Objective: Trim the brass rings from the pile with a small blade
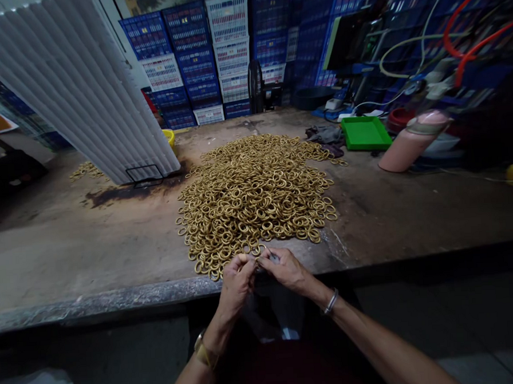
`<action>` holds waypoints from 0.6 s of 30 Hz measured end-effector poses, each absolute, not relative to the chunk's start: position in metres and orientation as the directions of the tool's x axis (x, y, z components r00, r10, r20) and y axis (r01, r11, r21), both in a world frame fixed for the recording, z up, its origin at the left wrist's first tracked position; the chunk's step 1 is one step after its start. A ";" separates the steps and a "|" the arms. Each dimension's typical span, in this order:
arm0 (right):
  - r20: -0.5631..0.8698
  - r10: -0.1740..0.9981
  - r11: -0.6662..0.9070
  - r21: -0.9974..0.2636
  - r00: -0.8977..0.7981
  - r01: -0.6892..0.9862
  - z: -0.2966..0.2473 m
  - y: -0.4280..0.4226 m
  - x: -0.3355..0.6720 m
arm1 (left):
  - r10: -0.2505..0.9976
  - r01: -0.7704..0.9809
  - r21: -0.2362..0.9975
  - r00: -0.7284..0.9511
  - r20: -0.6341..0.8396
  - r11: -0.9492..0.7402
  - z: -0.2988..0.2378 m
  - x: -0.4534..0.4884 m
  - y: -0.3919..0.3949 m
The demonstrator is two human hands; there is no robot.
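Note:
A wide heap of brass-coloured rings (256,192) lies on the worktable, spreading to its front edge. My left hand (236,282) is closed in a pinch at the near side of the heap, its fingertips around what looks like one small ring, mostly hidden. Right beside it, my right hand (289,270) is also closed, with its fingertips meeting the left ones. A small grey tool (274,258) with a thin dark tip shows between the right thumb and fingers; its exact kind is hidden. A watch is on the left wrist and a metal bangle on the right.
On the wooden worktable (125,239), a tall ribbed grey panel (82,81) leans at the left on a wire stand. A green tray (366,133) and a pink cylinder (412,141) stand at the right. Stacked blue and white crates (198,57) line the back.

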State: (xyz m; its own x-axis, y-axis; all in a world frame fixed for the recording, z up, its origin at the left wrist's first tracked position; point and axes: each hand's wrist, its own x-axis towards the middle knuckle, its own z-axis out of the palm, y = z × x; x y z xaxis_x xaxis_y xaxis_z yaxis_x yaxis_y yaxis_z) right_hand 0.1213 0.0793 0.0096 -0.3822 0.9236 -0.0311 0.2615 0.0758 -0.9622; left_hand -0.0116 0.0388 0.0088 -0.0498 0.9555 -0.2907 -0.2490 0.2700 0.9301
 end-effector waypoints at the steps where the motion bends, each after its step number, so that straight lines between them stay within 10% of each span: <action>1: -0.032 0.925 0.076 -0.961 -0.379 0.265 0.009 0.079 0.121 | 0.961 -0.201 0.949 -0.083 -0.263 0.242 0.011 -0.011 0.039; 9: -0.084 0.931 0.011 -0.967 -0.355 0.256 0.005 0.081 0.120 | 0.979 0.056 0.998 -0.204 0.021 -0.009 0.019 -0.004 0.037; 18: -0.143 0.942 -0.086 -0.978 -0.304 0.192 -0.005 0.081 0.120 | 0.965 -0.139 0.955 0.049 -0.257 0.262 0.014 -0.008 0.037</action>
State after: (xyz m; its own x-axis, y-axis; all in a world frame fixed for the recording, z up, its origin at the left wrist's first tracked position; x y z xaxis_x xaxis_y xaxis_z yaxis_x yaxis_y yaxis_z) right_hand 0.1198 0.0813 -0.0048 -0.3045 0.9418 -0.1427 0.1924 -0.0859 -0.9776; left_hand -0.0078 0.0369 0.0135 0.0492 0.9651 -0.2572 -0.1392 0.2616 0.9551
